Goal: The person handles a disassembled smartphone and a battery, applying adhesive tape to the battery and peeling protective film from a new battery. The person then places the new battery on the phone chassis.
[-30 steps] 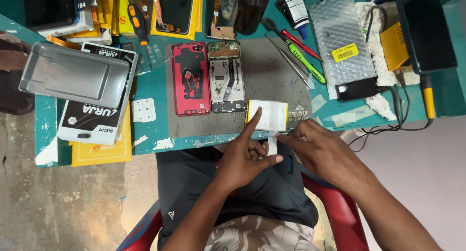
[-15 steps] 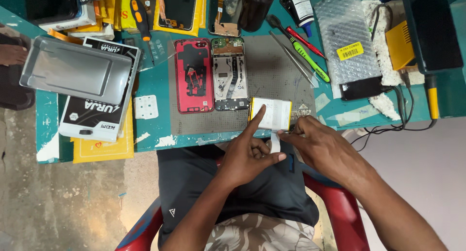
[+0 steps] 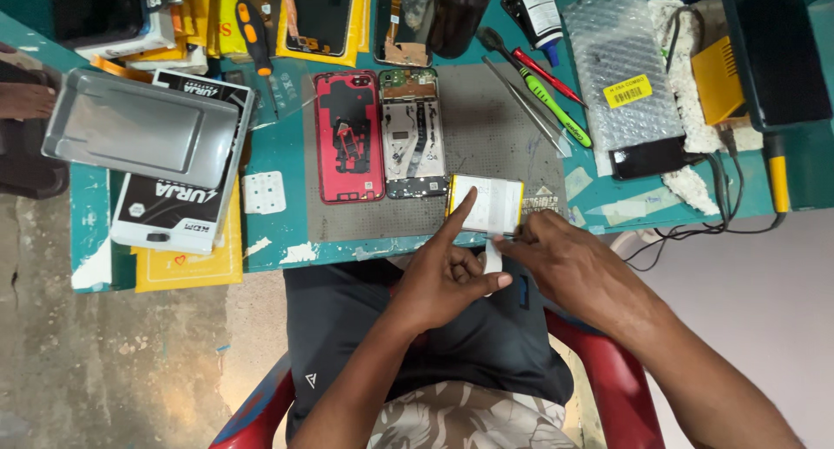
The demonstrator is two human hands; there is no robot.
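Note:
A flat white battery [image 3: 492, 201] with yellow edges lies at the near edge of a grey work mat [image 3: 486, 128]. My left hand [image 3: 443, 282] presses its index fingertip on the battery's left side, and its thumb and curled fingers pinch the lower end of a white strip [image 3: 493, 256] that hangs from the battery. My right hand [image 3: 565, 260] grips the battery's lower right edge with its fingertips, right where the strip starts. On the mat behind stand a red phone back cover [image 3: 349, 136] and an open phone frame [image 3: 413, 133] side by side.
The teal bench [image 3: 278, 232] carries a grey plastic tray [image 3: 139, 129] on boxes at left, a white adhesive pad [image 3: 264, 192], screwdrivers [image 3: 556, 102] and tweezers [image 3: 521, 102], a bubble-wrap pouch [image 3: 618, 75], a black phone [image 3: 650, 158], cables and a yellow box at right. I sit in a red chair [image 3: 599, 371].
Both hands stay at the battery in the same grip. The view has drifted slightly; nothing else on the bench has moved.

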